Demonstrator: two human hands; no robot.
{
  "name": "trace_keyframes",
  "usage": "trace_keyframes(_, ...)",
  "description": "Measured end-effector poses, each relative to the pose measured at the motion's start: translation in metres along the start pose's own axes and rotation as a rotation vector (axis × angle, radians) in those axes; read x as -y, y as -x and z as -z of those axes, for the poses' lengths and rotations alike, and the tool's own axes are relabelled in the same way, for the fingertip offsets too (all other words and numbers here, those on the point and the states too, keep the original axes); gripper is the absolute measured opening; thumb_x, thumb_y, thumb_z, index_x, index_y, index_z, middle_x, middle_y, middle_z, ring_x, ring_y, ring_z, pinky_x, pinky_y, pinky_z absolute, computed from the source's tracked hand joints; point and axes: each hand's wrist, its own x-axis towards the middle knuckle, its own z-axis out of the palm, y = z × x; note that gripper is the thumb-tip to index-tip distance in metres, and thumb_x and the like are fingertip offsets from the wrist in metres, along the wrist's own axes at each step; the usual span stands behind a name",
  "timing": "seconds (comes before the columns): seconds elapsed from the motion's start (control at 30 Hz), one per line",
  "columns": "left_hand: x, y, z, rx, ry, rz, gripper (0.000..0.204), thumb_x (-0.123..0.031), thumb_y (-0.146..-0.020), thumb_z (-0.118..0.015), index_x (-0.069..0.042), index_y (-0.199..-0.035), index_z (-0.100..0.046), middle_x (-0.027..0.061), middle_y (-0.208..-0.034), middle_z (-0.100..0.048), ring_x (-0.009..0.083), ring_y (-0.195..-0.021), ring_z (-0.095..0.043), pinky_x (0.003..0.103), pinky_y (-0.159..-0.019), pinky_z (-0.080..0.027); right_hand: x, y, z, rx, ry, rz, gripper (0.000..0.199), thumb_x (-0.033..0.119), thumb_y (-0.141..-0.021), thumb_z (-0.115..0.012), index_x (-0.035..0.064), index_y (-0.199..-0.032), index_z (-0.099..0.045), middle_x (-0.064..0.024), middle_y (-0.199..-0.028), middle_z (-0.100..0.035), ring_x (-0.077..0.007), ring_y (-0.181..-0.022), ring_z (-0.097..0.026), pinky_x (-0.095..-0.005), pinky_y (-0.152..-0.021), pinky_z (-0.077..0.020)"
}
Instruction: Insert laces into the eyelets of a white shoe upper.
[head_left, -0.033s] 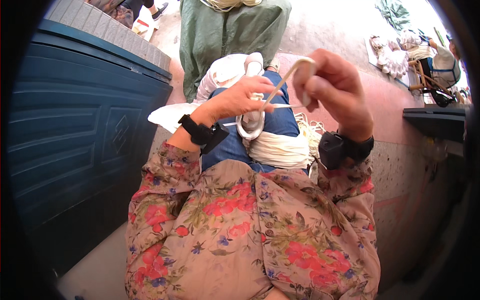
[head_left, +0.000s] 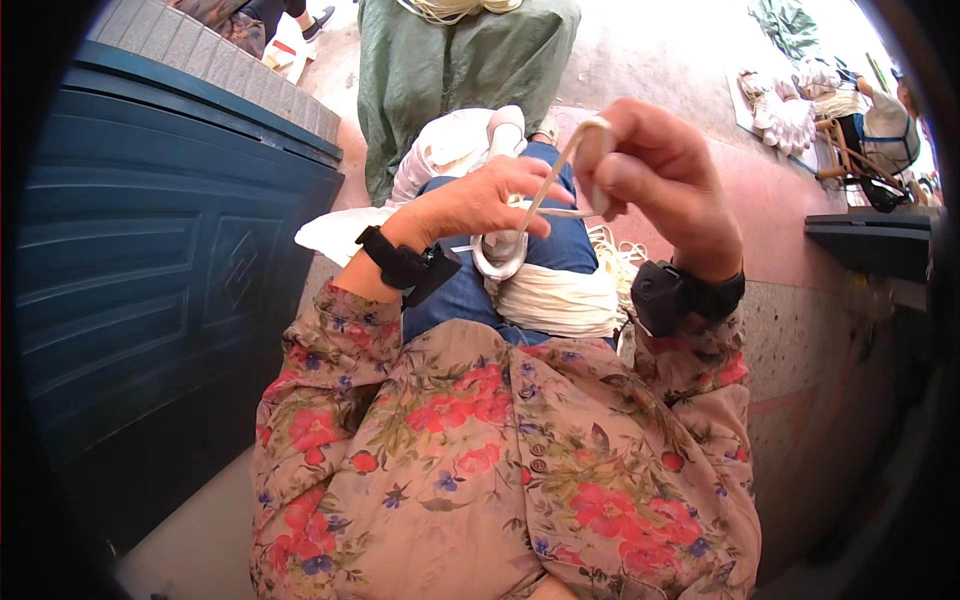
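Observation:
A white-grey shoe [head_left: 502,262] rests on my jeans-clad lap, its heel opening toward me. Over its upper, my left hand [head_left: 478,198] has its fingers stretched and apart; they lie beside a cream shoelace [head_left: 556,172]. Higher and to the right, my right hand [head_left: 650,170] is closed in a pinch on this lace, which rises from the shoe, bends over near my fingertips and runs back down. The underside of my left hand is hidden. A thick bundle of cream laces [head_left: 560,300] lies across my right thigh.
White shoes or cloth [head_left: 445,150] sit beyond my left hand. Ahead stands a green sack [head_left: 455,60]. A blue panelled door [head_left: 170,220] is close on my left. On the floor at far right are white shoes [head_left: 780,115] and a wooden chair [head_left: 840,150].
My right hand has shifted slightly left, and the bend of lace at its fingertips has moved with it. My left hand stays almost in place over the shoe.

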Motion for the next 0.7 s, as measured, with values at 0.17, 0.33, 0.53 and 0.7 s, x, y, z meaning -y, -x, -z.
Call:
trace_keyframes(0.17,0.024,0.006,0.018,0.02,0.287,0.104,0.025,-0.02,-0.08,-0.056,0.001,-0.094,-0.06,0.0085,-0.095,-0.058,0.0185,-0.087,-0.054,0.029,-0.08,-0.04,-0.021,0.006,0.026,-0.189,0.165,0.072,0.014,0.009,-0.087,-0.048,-0.0006,-0.094,-0.055,-0.0047,-0.09,-0.056,-0.0082,-0.08,-0.051,-0.0233,-0.071,-0.0411)
trace_keyframes(0.33,0.083,0.054,0.089,-0.934,1.264,0.233,0.015,-0.013,-0.087,-0.045,-0.002,-0.079,-0.053,0.0108,-0.081,-0.056,0.0195,-0.079,-0.054,0.033,-0.077,-0.043,-0.077,0.072,0.12,-0.753,-0.954,0.182,0.025,0.015,-0.085,-0.038,-0.0036,-0.074,-0.051,-0.0207,-0.109,-0.048,-0.0277,-0.107,-0.043,-0.0393,-0.096,-0.0319)
trace_keyframes(0.53,0.101,0.099,0.105,-1.08,1.086,0.299,0.013,-0.019,-0.088,-0.045,-0.006,-0.088,-0.048,0.0,-0.062,-0.043,0.0102,-0.051,-0.04,0.025,-0.047,-0.034,-0.142,0.096,0.098,-0.904,-0.089,-0.401,0.016,0.019,-0.086,-0.048,0.0044,-0.086,-0.056,-0.0035,-0.067,-0.053,-0.0128,-0.064,-0.053,-0.0252,-0.062,-0.045)
trace_keyframes(0.7,0.094,0.073,0.036,-0.793,0.232,0.543,0.013,-0.015,-0.084,-0.046,-0.007,-0.075,-0.049,-0.001,-0.059,-0.045,0.0059,-0.051,-0.042,0.02,-0.045,-0.035,-0.174,0.08,0.026,-0.396,0.25,-0.546,0.02,0.013,-0.083,-0.052,-0.0023,-0.095,-0.057,-0.0056,-0.067,-0.059,-0.01,-0.06,-0.055,-0.0236,-0.056,-0.0453)
